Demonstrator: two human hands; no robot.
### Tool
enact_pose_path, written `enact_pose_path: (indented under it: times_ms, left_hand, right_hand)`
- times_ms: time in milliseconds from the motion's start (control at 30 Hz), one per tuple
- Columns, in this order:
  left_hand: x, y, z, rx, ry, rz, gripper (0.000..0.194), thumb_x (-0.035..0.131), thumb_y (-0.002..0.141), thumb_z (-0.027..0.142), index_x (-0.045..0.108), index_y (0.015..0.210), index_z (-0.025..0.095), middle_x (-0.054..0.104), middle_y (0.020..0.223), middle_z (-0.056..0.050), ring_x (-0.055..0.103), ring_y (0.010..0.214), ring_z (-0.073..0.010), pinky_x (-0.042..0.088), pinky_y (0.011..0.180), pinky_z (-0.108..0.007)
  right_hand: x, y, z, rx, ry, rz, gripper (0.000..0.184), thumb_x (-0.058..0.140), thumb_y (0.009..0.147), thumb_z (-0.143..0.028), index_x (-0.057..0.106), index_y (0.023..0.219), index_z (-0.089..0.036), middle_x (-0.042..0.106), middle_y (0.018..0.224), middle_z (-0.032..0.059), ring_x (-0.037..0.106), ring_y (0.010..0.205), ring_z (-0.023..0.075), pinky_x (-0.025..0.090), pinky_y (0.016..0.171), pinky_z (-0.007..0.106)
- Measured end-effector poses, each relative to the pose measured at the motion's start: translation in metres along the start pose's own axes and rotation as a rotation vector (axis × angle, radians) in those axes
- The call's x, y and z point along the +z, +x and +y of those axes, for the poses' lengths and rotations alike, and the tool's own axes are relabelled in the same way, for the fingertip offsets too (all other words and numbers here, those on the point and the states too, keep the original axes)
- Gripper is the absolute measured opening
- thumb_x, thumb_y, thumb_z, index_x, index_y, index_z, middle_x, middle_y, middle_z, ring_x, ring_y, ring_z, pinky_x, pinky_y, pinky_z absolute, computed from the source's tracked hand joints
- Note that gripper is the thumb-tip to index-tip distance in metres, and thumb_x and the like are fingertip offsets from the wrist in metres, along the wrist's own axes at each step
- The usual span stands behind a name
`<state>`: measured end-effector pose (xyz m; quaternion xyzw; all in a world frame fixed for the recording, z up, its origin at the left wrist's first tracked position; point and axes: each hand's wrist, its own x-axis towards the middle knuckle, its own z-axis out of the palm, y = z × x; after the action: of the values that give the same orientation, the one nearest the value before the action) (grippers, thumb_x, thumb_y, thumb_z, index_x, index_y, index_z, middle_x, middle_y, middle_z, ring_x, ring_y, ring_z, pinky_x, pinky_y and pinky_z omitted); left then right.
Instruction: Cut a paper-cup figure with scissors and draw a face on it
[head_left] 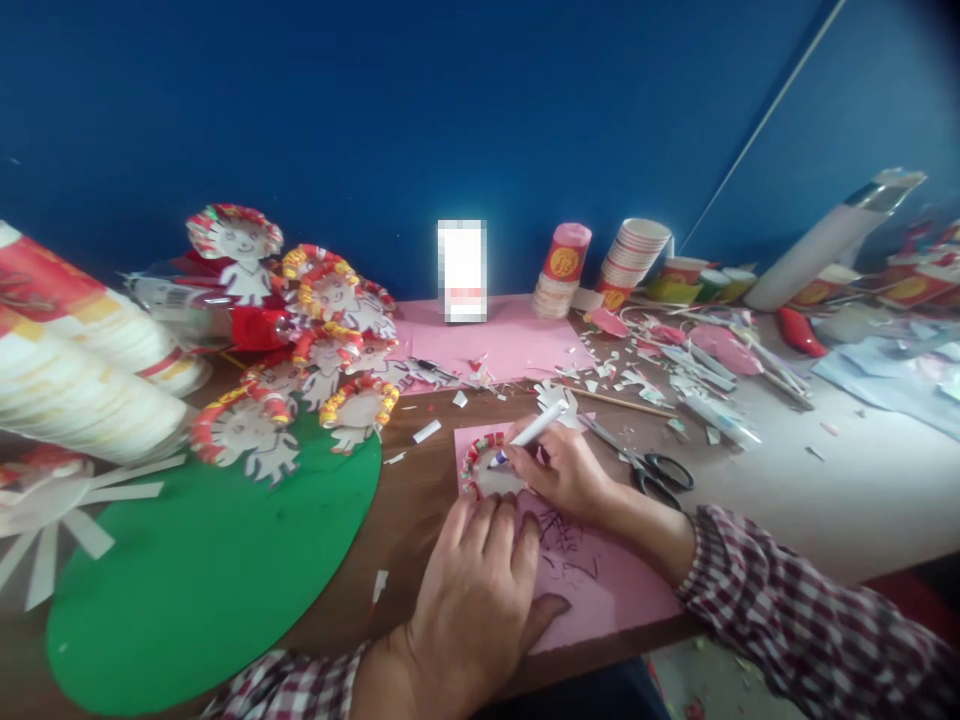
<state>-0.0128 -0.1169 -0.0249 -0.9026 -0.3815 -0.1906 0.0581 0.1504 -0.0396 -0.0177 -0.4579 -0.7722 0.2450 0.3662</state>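
Note:
My right hand (566,475) grips a white marker (536,425) with a blue tip, which meets the pale round middle of a paper cutout (491,475). Red, yellow and green curled strips edge this cutout. My left hand (476,565) lies flat with its fingers stretched out, their tips at the cutout's lower edge. Beneath both hands is a pink sheet (622,590) bearing dark scribbled lines. Black-handled scissors (660,475) rest just right of my right hand. A small white paper cutout (556,402) lies beyond the marker, partly covered by it.
Several paper dolls with curled rims (322,360) are heaped at the left, by a green oval sheet (225,570). Stacked paper cups (90,370) lie at far left; another cup stack (634,265) stands at the back. Paper scraps (637,380) litter the right. A bright, blurred-out rectangle (462,270) stands behind.

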Motion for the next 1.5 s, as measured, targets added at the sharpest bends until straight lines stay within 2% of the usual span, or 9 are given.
enact_pose_path:
  times_ms: [367,800,1167,1500]
  left_hand:
    - [-0.0002,-0.0009,-0.0004,0.007,0.014,-0.005,0.064,0.041,0.084,0.063,0.061,0.112,0.009,0.064,0.109,-0.017,0.058,0.101,-0.0309,0.04,0.095,-0.051]
    - [-0.002,0.0009,-0.0001,-0.001,-0.001,-0.014,0.062,0.039,0.086,0.061,0.061,0.112,0.009,0.064,0.107,-0.017,0.058,0.1,-0.0305,0.039,0.096,-0.051]
    - [-0.0017,0.0007,-0.0008,0.001,-0.003,0.002,0.062,0.039,0.086,0.061,0.062,0.111,0.009,0.064,0.106,-0.017,0.058,0.1,-0.0304,0.039,0.096,-0.051]
    - [-0.0015,-0.0001,-0.0008,0.008,0.015,0.0,0.062,0.043,0.085,0.061,0.062,0.112,0.008,0.064,0.109,-0.018,0.058,0.101,-0.0309,0.039,0.096,-0.051]
  right_hand:
    - [0.0,0.0,-0.001,0.01,-0.003,0.016,0.011,0.055,0.085,-0.024,0.06,0.084,-0.014,0.063,0.071,0.0039,0.057,0.063,0.014,0.047,0.062,0.025]
    - [-0.001,0.0009,-0.0022,-0.008,-0.022,-0.005,0.015,0.053,0.086,-0.025,0.057,0.076,-0.015,0.058,0.065,0.0013,0.051,0.058,0.0111,0.041,0.056,0.023]
    - [-0.0015,-0.0005,-0.0011,0.025,-0.028,-0.011,0.013,0.054,0.085,-0.025,0.06,0.081,-0.015,0.062,0.069,0.0037,0.055,0.061,0.0131,0.044,0.057,0.024]
    - [-0.0001,-0.0005,-0.0009,0.04,-0.028,0.016,0.012,0.053,0.084,-0.023,0.058,0.076,-0.014,0.057,0.062,0.0,0.047,0.053,0.0091,0.038,0.049,0.02]
